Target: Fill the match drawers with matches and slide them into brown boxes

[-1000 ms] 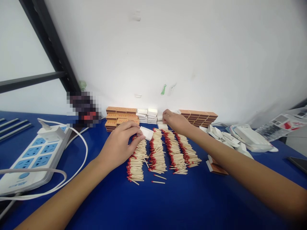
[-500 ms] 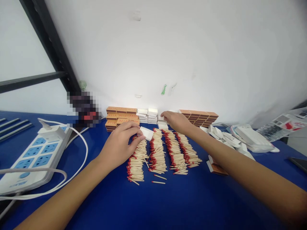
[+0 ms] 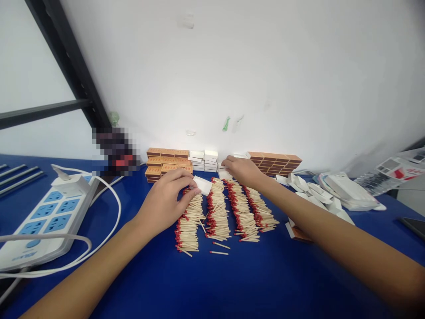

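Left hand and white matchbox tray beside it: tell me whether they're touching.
Touching. The head view shows the left hand pinching one end of the white matchbox tray, with no gap visible.

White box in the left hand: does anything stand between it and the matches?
Nothing visible does: the white box, in the left hand, appears right by the far ends of two match rows. I can't tell whether they touch.

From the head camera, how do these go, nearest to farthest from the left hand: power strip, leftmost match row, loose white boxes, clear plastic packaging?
1. Leftmost match row, right by the left hand.
2. Power strip, off to the left.
3. Loose white boxes, across to the right.
4. Clear plastic packaging, far right.
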Demonstrator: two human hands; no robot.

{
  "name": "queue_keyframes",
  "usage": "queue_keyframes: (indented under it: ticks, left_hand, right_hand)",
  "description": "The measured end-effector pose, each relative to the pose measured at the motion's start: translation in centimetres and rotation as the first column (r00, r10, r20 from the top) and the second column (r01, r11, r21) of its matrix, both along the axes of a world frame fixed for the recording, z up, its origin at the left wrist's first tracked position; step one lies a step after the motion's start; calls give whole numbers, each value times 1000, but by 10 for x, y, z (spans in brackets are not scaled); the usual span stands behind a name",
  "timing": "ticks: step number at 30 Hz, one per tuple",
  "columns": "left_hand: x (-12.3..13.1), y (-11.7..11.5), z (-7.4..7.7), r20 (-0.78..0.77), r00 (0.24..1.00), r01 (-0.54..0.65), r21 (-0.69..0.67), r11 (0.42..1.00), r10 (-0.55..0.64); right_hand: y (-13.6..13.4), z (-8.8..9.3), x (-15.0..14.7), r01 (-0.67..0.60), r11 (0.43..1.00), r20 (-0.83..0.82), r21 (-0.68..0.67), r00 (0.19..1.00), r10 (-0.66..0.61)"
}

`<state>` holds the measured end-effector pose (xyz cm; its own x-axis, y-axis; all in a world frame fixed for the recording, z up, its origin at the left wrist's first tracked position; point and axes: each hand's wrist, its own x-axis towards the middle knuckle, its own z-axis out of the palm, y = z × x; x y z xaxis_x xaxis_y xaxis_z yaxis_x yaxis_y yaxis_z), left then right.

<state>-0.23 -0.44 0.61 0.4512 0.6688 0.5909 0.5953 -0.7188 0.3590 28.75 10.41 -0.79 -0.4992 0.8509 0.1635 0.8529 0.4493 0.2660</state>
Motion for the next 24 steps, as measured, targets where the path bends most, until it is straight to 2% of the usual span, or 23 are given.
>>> queue_keyframes:
  ticks: [15, 19, 21, 24]
  left_hand:
    - [0, 0, 0, -5, 1000, 1, 6, 1000, -1]
    - [0, 0, 1, -6, 1000, -5, 4, 1000, 5]
    - [0, 1, 0, -3, 1000, -4, 5, 1000, 4]
    - [0, 1, -1, -6, 1000, -1, -3, 1000, 1]
  right_hand:
    - [0, -1, -8, 37, 997, 4, 63, 999, -37]
    - [-8, 7, -4, 11, 996, -60, 89, 998, -6]
    - [-12, 12, 1, -46, 997, -121, 58, 991, 53]
    - [-14, 17, 9, -108, 991, -153, -74, 984, 96]
